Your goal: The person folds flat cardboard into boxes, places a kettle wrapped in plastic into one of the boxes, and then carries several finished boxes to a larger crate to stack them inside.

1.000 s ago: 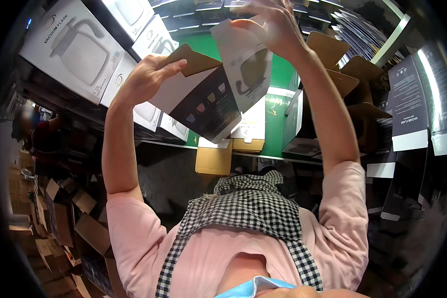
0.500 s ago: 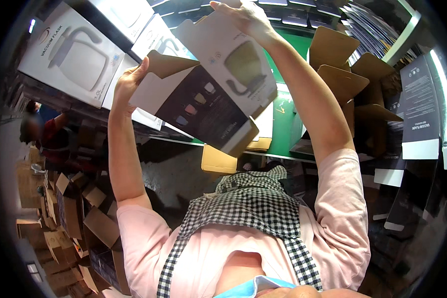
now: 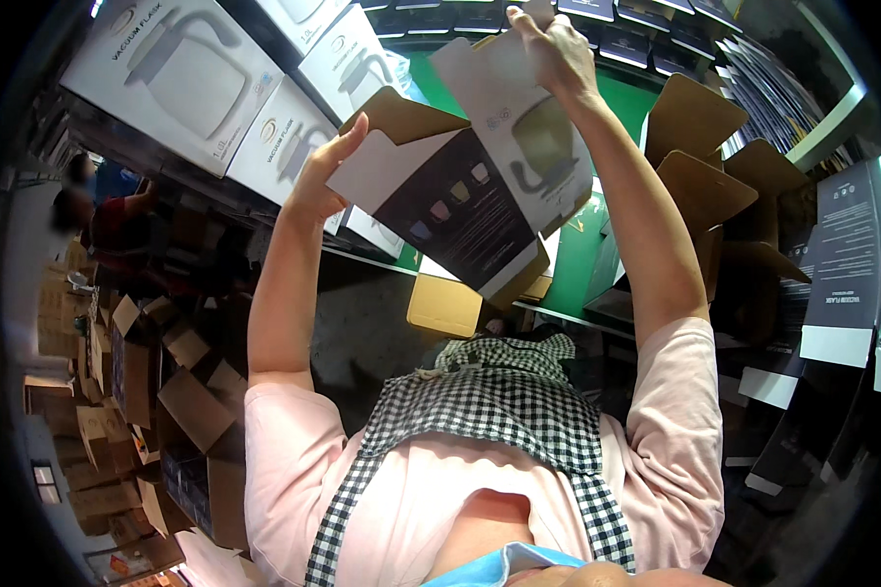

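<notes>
Between my hands, a folding carton [image 3: 450,201] is held up tilted over the table's near edge. It has a white panel with a jug picture and a dark panel with small coloured jugs, and its brown inside shows at the raised flaps. My left hand [image 3: 325,168] grips the carton's left end, thumb up along a flap. The fingers of my right hand [image 3: 558,57] are closed on the far top edge of the white panel. Part of the left fingers is hidden behind the board.
White printed boxes [image 3: 181,83] are stacked at the left on the green table [image 3: 607,112]. An open brown carton [image 3: 700,201] stands to the right, beside dark flat box blanks [image 3: 845,249]. A yellowish box [image 3: 443,305] sits below the table edge. People and open cartons [image 3: 201,406] are farther left.
Both hands and the held carton have shifted right in the picture, and the surroundings have shifted somewhat too. The grip on the carton looks the same.
</notes>
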Demonstrator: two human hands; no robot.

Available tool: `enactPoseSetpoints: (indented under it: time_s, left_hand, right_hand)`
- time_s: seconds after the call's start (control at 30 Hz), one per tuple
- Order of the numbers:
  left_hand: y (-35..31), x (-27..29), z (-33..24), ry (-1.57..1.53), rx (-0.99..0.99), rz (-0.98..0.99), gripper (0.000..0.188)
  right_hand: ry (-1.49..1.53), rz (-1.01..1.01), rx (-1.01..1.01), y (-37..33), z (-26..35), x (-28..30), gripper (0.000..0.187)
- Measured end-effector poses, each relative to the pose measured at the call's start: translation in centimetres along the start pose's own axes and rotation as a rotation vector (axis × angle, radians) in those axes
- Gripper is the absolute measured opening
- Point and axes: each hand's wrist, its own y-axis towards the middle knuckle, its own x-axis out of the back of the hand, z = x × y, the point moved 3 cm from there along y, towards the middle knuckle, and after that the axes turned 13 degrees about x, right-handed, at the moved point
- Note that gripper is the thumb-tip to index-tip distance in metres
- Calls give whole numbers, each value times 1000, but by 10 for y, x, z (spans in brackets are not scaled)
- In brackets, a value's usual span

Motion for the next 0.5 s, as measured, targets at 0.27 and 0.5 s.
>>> enactPoseSetpoints:
  time_s: [0.27,0.5]
  left_hand:
    - [-12,-54,-16,-31,-233,-482,70]
    - [4,-95,24,9,-199,-354,65]
  right_hand:
    - [361,645,597,-40,52,58,61]
    - [-366,263,508,-80,6,-5,105]
